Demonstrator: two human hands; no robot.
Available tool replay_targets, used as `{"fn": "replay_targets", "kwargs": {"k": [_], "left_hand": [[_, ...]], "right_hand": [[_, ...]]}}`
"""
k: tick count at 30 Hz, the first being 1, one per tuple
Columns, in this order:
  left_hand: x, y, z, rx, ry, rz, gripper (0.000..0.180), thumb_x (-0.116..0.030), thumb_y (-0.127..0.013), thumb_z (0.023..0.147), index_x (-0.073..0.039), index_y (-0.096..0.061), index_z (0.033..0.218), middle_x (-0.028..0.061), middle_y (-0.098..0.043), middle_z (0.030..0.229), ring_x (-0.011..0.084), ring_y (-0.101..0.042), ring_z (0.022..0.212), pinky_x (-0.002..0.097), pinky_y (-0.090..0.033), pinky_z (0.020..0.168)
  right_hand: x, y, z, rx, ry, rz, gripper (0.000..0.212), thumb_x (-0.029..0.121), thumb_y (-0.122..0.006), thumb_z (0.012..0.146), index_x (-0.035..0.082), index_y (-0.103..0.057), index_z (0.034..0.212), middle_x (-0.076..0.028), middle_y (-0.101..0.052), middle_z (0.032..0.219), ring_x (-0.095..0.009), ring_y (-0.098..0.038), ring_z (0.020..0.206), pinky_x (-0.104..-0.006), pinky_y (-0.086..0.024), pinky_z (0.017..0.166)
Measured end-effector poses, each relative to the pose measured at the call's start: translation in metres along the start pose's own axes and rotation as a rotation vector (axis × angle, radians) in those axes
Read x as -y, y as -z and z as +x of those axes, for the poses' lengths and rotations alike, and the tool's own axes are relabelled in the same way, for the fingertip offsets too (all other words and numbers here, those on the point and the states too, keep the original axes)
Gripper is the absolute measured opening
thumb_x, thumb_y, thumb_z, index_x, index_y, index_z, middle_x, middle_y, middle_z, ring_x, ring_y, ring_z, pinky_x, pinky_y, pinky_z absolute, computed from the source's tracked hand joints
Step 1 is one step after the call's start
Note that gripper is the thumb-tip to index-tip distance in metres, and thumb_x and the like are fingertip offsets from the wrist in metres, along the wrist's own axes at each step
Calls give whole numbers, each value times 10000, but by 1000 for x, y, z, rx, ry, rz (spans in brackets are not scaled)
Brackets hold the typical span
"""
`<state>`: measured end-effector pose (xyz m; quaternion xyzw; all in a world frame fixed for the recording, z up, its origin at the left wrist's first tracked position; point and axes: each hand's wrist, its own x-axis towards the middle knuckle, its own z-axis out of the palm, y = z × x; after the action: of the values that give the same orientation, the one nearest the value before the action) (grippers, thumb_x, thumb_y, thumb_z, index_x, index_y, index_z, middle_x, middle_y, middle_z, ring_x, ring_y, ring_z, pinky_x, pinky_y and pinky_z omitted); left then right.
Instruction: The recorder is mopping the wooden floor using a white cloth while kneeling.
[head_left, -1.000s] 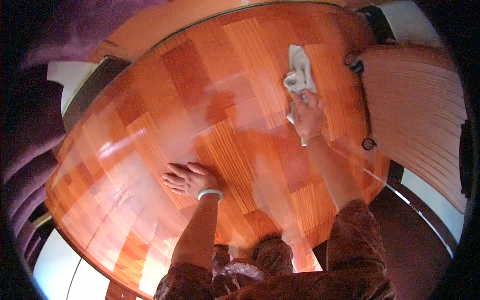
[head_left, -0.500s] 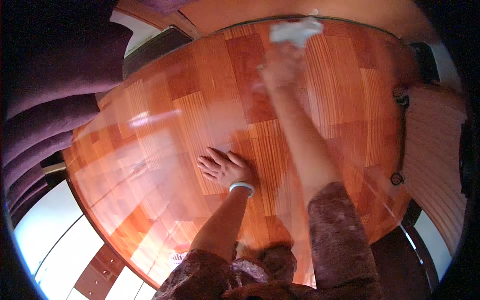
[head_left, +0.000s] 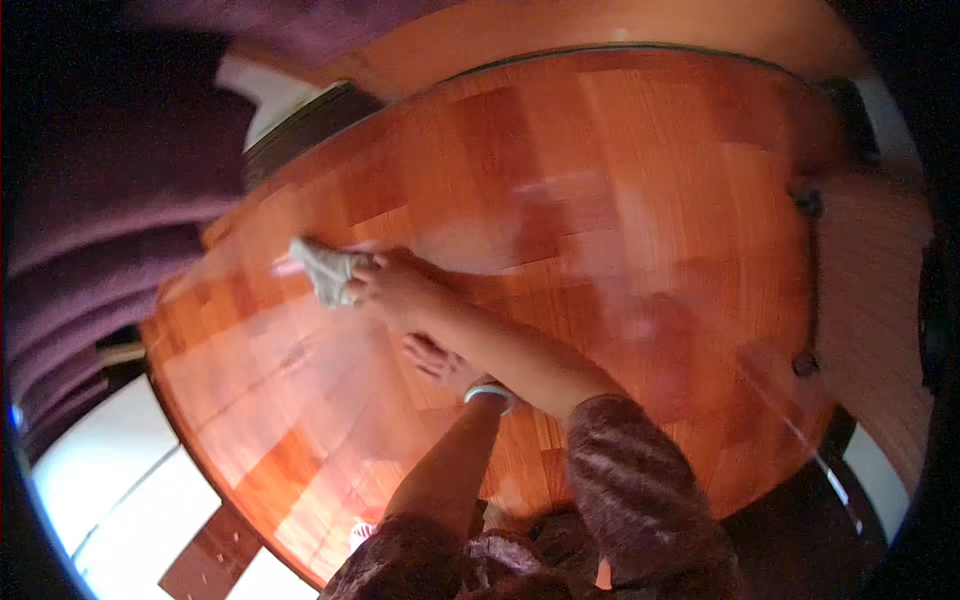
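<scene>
A greyish-white cloth point(head_left: 327, 274) is bunched under the fingers of my right hand point(head_left: 398, 288), which grips it against the shiny wood-patterned floor point(head_left: 640, 220). That arm reaches across to the left and passes over my left hand point(head_left: 440, 362). My left hand rests palm down on the floor, its fingers stretched out and partly hidden by the right forearm. A pale band point(head_left: 488, 393) circles the left wrist. Motion blurs the picture somewhat.
Purple draped fabric point(head_left: 110, 240) hangs along the left. To the right stands a brown piece of furniture point(head_left: 865, 290) on small casters point(head_left: 806, 364). An orange-brown panel point(head_left: 560, 25) borders the far edge. White tiles point(head_left: 105, 425) and a brown tile point(head_left: 210, 553) show at lower left.
My right hand has swept the cloth from the far edge of the floor toward me and to the left, crossing over my left hand. My left hand has stayed nearly in place.
</scene>
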<state>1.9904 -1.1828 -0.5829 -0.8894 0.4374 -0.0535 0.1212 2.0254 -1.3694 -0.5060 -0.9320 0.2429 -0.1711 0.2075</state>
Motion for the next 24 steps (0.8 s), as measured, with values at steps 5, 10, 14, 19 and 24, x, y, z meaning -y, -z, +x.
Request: {"fn": "replay_targets", "kwargs": {"k": [5,10,14,19,24], "left_hand": [[-11,58,17,-45,122,-314,710,-537,-279,1023,-129,-164,1592,243,-136,1627,412,-142,1499,579,-139,1176],[-30,58,7,30,115,-325,710,-545,-267,1005,-118,-237,1571,270,-162,1613,438,-166,1489,590,-161,1175],[-25,57,9,68,96,-256,705,-529,-231,1017,-123,-167,1590,272,-136,1618,442,-145,1493,582,-125,1188],[-22,66,12,83,106,-234,708,-539,-213,1022,-126,-150,1594,275,-133,1617,439,-139,1496,571,-128,1193],[-15,51,14,52,48,-127,690,-517,-195,1035,-101,-163,1585,231,-210,1612,437,-187,1484,603,-187,1167]], "right_hand": [[-72,89,-98,-163,-152,-128,236,297,-612,812,231,-730,1005,17,-586,1226,-261,-505,1222,-506,-468,934],[-213,172,-238,-430,-772,-367,304,279,-662,832,228,-716,1127,-56,-586,1324,-309,-524,1207,-465,-433,988],[-214,223,-333,-532,-1237,-564,297,276,-643,880,219,-708,1164,-55,-583,1345,-316,-506,1246,-464,-397,1036],[-114,201,-450,-421,-1354,-640,365,336,-627,896,212,-675,1236,-79,-538,1397,-321,-477,1288,-509,-421,1010],[33,141,-544,-561,-1764,-763,406,237,-626,890,145,-627,1285,-157,-535,1376,-372,-493,1263,-523,-386,1042]]}}
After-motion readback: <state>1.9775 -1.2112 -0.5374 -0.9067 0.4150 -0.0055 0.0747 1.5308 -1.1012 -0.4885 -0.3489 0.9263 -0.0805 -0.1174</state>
